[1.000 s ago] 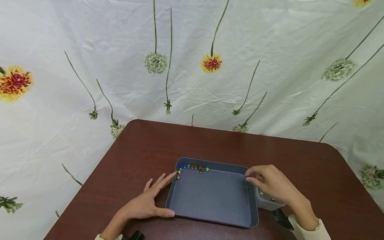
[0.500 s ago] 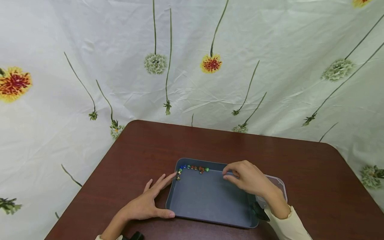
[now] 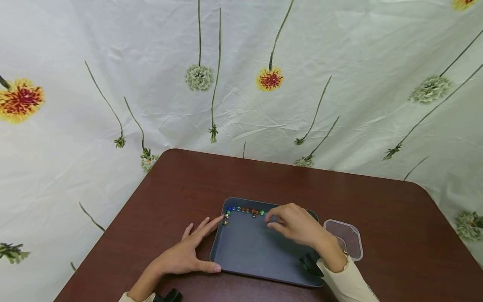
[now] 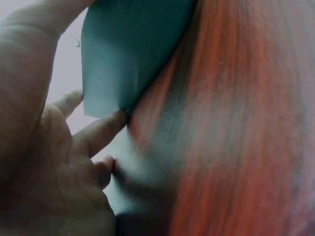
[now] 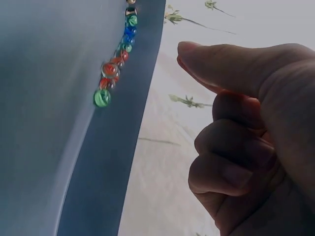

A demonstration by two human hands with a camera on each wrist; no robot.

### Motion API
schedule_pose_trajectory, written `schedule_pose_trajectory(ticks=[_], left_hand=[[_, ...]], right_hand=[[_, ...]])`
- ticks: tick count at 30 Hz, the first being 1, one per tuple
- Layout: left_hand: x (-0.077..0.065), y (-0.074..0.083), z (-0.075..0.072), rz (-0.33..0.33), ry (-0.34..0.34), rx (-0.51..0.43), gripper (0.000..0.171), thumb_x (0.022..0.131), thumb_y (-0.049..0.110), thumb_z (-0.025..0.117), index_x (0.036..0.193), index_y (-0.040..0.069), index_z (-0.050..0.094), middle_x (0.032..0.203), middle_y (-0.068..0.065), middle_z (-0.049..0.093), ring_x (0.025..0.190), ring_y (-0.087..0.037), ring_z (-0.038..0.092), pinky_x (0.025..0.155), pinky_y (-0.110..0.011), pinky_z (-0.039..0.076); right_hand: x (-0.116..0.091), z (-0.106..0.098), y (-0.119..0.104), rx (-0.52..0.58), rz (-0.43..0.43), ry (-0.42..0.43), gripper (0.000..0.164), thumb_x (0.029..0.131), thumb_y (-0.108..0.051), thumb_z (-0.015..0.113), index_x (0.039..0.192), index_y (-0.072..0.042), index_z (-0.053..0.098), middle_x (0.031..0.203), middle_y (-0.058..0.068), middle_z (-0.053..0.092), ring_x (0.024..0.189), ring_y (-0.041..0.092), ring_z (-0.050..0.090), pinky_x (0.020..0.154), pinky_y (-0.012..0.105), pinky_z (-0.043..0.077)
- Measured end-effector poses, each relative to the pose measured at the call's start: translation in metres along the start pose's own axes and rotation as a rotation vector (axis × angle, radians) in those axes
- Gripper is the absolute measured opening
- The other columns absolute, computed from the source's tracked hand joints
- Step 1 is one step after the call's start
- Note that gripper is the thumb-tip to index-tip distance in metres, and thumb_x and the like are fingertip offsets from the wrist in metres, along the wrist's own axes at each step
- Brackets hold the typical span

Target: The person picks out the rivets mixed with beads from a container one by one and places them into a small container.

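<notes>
A dark grey-blue tray lies on the table, with a line of small glass marbles along its far side, bending round the far left corner. My left hand is spread along the tray's left side, fingertips at the rim and thumb at the near left corner. Over the tray's far right part is my right hand, its thumb and index fingertips close to the green marble that ends the line. In the right wrist view its other fingers are curled; I cannot tell whether a marble is hidden between the fingertips.
A clear plastic container stands to the right of the tray, partly behind the right forearm, with a marble showing inside. The brown table reaches back to a flower-printed cloth.
My right hand has moved left from beside the plastic container, across the tray to the green end of the marble line. The left hand has stayed at the tray's left side.
</notes>
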State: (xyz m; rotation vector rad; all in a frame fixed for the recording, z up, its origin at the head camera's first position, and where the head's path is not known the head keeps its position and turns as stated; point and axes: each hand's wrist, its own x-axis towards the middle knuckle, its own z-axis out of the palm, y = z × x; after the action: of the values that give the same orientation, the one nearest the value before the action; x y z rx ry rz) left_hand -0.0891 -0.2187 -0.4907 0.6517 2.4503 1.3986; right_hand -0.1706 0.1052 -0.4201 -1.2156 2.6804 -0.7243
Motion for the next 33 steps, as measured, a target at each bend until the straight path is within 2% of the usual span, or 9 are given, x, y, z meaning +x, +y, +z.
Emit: schedule_pose_trajectory(ticks=[8, 10, 13, 15, 17, 22, 26, 33], left_hand=[[0.0, 0.002, -0.001, 0.004, -0.004, 0.004, 0.106, 0.081, 0.029, 0.084, 0.163, 0.022, 0.017, 0.165, -0.01, 0.026, 0.153, -0.048, -0.001, 0.108, -0.074, -0.014], [0.0, 0.002, -0.002, 0.008, -0.002, 0.009, 0.107, 0.081, 0.029, 0.085, 0.163, 0.021, 0.017, 0.165, -0.011, 0.027, 0.153, -0.049, -0.001, 0.108, -0.074, -0.014], [-0.001, 0.002, -0.002, 0.011, -0.001, 0.015, 0.107, 0.081, 0.029, 0.085, 0.163, 0.02, 0.017, 0.164, -0.012, 0.028, 0.152, -0.05, -0.001, 0.108, -0.075, -0.013], [-0.001, 0.002, -0.002, 0.009, -0.001, 0.016, 0.107, 0.081, 0.028, 0.085, 0.163, 0.02, 0.017, 0.164, -0.012, 0.028, 0.152, -0.05, -0.001, 0.108, -0.075, -0.013], [0.0, 0.002, -0.001, 0.009, -0.002, 0.012, 0.107, 0.081, 0.028, 0.085, 0.163, 0.02, 0.016, 0.164, -0.013, 0.029, 0.152, -0.05, 0.0, 0.107, -0.076, -0.013], [0.0, 0.001, 0.0, 0.013, -0.006, 0.003, 0.108, 0.081, 0.028, 0.085, 0.163, 0.022, 0.015, 0.164, -0.013, 0.029, 0.153, -0.048, 0.0, 0.108, -0.075, -0.013], [0.0, 0.0, -0.001, 0.014, -0.013, -0.006, 0.107, 0.082, 0.027, 0.084, 0.163, 0.023, 0.014, 0.164, -0.013, 0.027, 0.153, -0.048, -0.001, 0.108, -0.075, -0.014], [-0.001, 0.0, -0.002, 0.004, -0.02, -0.013, 0.106, 0.082, 0.027, 0.084, 0.163, 0.025, 0.014, 0.165, -0.011, 0.025, 0.153, -0.047, -0.001, 0.109, -0.074, -0.015]], right_hand=[[0.021, 0.005, -0.008, -0.028, -0.03, -0.05, 0.014, 0.094, -0.019, 0.072, 0.106, -0.014, 0.077, 0.054, -0.012, 0.042, 0.048, 0.0, 0.029, 0.046, 0.018, 0.02], [0.028, 0.006, -0.009, -0.03, -0.036, -0.06, 0.014, 0.095, -0.019, 0.072, 0.107, -0.014, 0.077, 0.059, -0.012, 0.051, 0.049, 0.0, 0.032, 0.045, 0.018, 0.024], [0.039, 0.009, -0.01, -0.001, -0.059, -0.085, 0.015, 0.095, -0.018, 0.071, 0.108, -0.013, 0.077, 0.06, -0.011, 0.052, 0.05, 0.0, 0.034, 0.047, 0.017, 0.027], [0.047, 0.012, -0.011, 0.039, -0.077, -0.1, 0.016, 0.095, -0.017, 0.07, 0.109, -0.011, 0.077, 0.058, -0.01, 0.051, 0.048, 0.0, 0.034, 0.049, 0.017, 0.03], [0.053, 0.015, -0.012, 0.08, -0.089, -0.112, 0.017, 0.095, -0.015, 0.071, 0.109, -0.009, 0.076, 0.051, -0.009, 0.041, 0.046, 0.001, 0.03, 0.048, 0.017, 0.028], [0.067, 0.026, -0.016, 0.118, -0.092, -0.142, 0.016, 0.094, -0.013, 0.072, 0.108, -0.007, 0.076, 0.049, -0.01, 0.033, 0.042, 0.003, 0.024, 0.043, 0.017, 0.022], [0.077, 0.035, -0.019, 0.105, -0.089, -0.182, 0.017, 0.094, -0.014, 0.072, 0.109, -0.008, 0.075, 0.049, -0.01, 0.033, 0.042, 0.003, 0.024, 0.044, 0.017, 0.022], [0.091, 0.048, -0.019, 0.077, -0.056, -0.203, 0.019, 0.093, -0.012, 0.073, 0.112, -0.01, 0.075, 0.047, -0.01, 0.035, 0.041, 0.002, 0.024, 0.042, 0.016, 0.023]])
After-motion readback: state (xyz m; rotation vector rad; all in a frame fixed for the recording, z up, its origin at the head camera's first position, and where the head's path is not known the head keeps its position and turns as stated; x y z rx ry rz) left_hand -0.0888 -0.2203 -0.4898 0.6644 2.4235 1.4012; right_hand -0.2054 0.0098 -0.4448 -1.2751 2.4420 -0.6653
